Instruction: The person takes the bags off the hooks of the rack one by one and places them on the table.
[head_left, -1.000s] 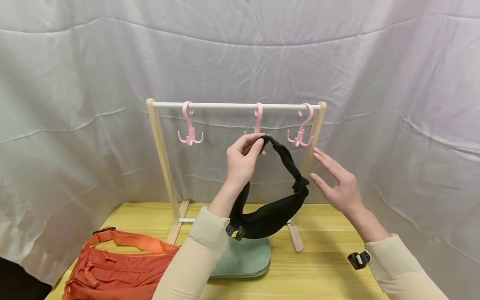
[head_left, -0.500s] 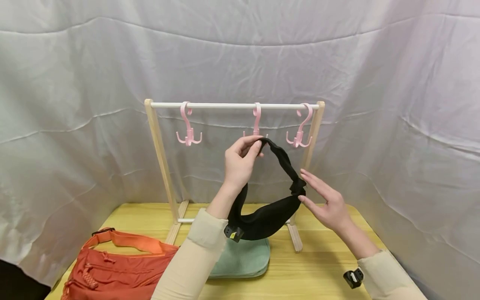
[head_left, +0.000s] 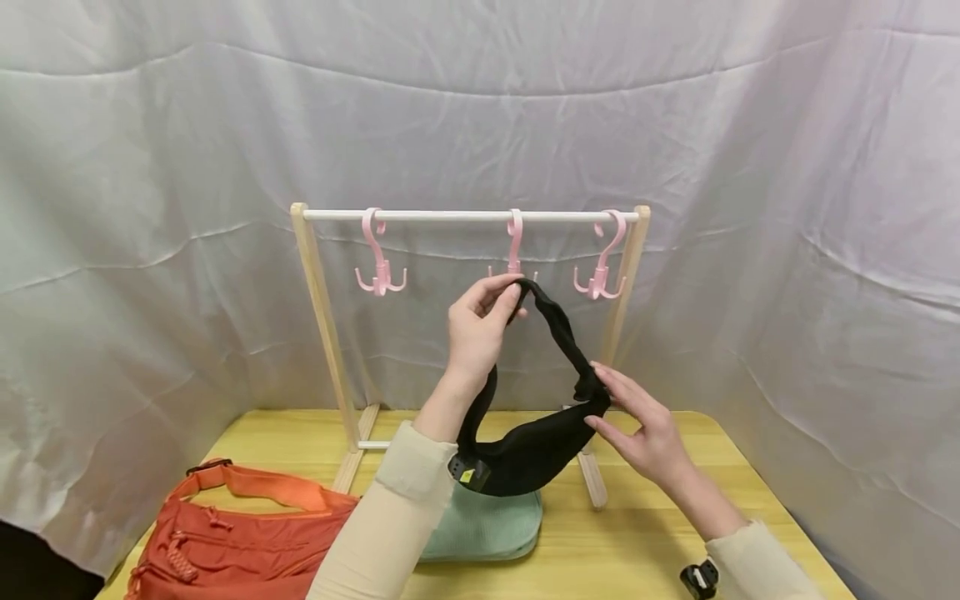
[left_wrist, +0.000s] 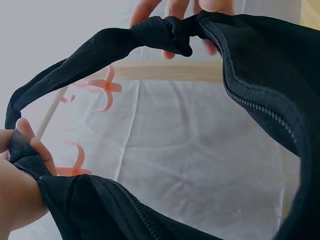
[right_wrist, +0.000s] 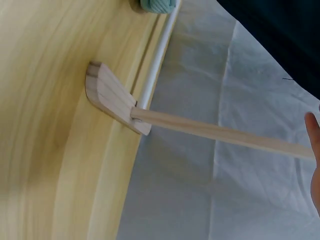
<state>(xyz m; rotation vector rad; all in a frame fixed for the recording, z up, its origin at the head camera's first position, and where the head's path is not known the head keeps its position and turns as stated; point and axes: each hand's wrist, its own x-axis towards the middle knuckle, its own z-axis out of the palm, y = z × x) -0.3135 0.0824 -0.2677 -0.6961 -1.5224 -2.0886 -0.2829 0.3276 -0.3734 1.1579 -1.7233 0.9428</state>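
Observation:
A black zippered bag (head_left: 536,450) hangs in the air in front of the rack, its strap forming a loop. My left hand (head_left: 476,329) pinches the top of the strap (head_left: 558,325) just below the middle pink hook (head_left: 515,237). At the bag's right end, my right hand (head_left: 645,433) touches the knotted part of the strap with fairly straight fingers. In the left wrist view, an open zipper (left_wrist: 260,112) runs along the bag's edge, and the right fingers (left_wrist: 175,7) lie behind the knot (left_wrist: 162,34). The right wrist view catches only one dark corner of the bag (right_wrist: 285,40).
The wooden rack (head_left: 322,325) with a white bar (head_left: 442,216) stands on the yellow table (head_left: 645,533). Pink hooks hang at its left (head_left: 381,271) and right (head_left: 600,275). An orange-red bag (head_left: 247,533) lies front left; a mint-green bag (head_left: 487,529) lies below the black one.
My right hand has moved left and down from beside the rack's right post to the bag's knotted end. The bag's right end has shifted slightly left and lower; my left hand keeps its pinch.

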